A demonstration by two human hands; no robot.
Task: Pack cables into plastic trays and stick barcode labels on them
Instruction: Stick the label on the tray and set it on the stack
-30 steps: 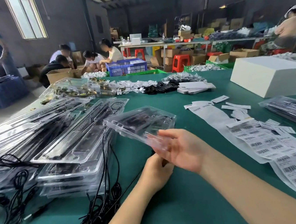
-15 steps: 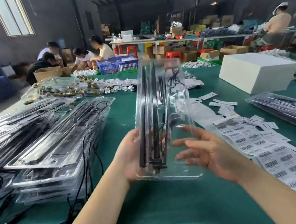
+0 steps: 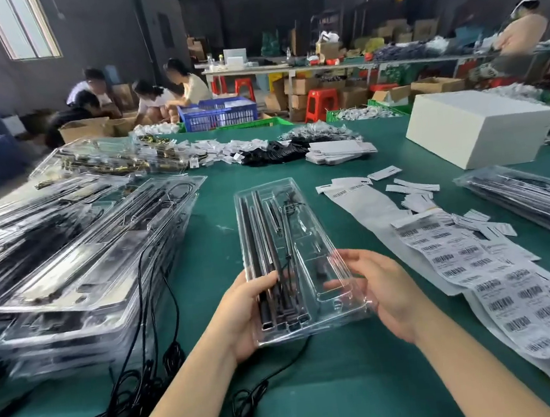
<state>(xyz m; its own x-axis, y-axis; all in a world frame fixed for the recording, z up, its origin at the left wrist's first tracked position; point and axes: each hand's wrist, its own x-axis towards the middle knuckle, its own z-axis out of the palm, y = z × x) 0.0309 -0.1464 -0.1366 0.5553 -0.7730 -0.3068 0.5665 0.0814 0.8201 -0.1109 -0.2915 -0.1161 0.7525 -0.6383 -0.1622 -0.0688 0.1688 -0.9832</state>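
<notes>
Green felt covers the packing table (image 3: pixel 320 390) in a busy workshop. Both hands hold a clear plastic tray (image 3: pixel 292 254) by its near end, long axis pointing away: the left hand (image 3: pixel 244 316) curled around its left edge, the right hand (image 3: pixel 387 291) pinching its right. Barcode label sheets (image 3: pixel 484 274) lie just right, nearer the right hand.

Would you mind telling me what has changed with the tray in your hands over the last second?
The clear tray was lifted off the stack, swung upright, and now tilts flatter over the table. The left hand came from beneath to grip its near left edge; the right hand holds the right edge. The stack and label sheets stayed put.
</notes>
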